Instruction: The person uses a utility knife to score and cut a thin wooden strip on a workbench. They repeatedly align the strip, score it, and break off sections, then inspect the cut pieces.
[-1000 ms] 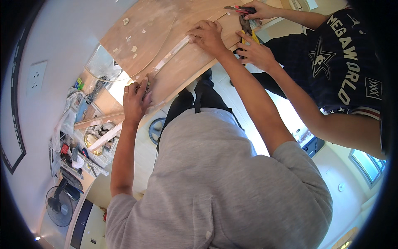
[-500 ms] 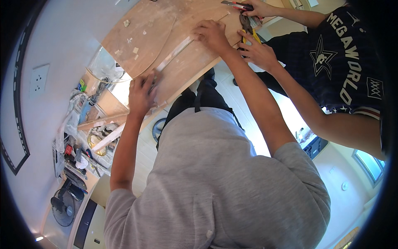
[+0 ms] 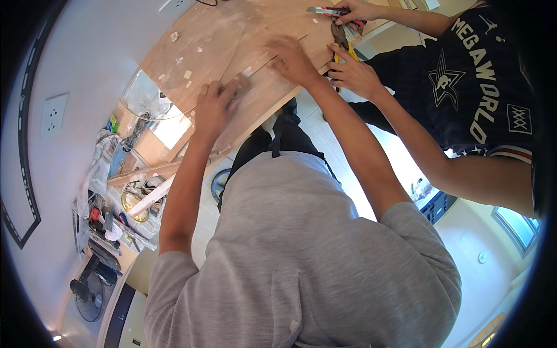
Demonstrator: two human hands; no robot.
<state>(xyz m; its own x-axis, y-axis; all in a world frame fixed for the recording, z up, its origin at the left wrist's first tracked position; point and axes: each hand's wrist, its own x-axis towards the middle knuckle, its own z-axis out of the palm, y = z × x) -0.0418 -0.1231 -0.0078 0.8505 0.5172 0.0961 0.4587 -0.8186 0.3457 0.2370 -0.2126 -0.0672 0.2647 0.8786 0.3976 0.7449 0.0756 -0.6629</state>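
My left hand (image 3: 213, 111) is over the wooden board (image 3: 191, 46), near its front edge, fingers bent and blurred by motion. My right hand (image 3: 295, 65) is farther along the same board, its fingers smeared too. Between them a short stretch of a pale, narrow strip (image 3: 249, 71) shows; the rest is hidden or blurred. Whether either hand grips the strip cannot be made out. At the right, a co-worker's one hand (image 3: 358, 10) holds a utility knife (image 3: 328, 11); their other hand (image 3: 357, 74) is at yellow-handled pliers (image 3: 340, 42).
Small scraps (image 3: 187, 74) and pale marks lie on the board. At left, tools, plastic bags and a roll of tape (image 3: 129, 203) crowd a lower surface, crossed by a long wooden strip (image 3: 152, 196). A black fan (image 3: 88, 293) stands lower left. The co-worker's dark jersey (image 3: 464, 87) is close on my right.
My left hand has moved right and away from me, closer to my right hand. Less of the pale strip shows between them. The co-worker's hands have shifted slightly.
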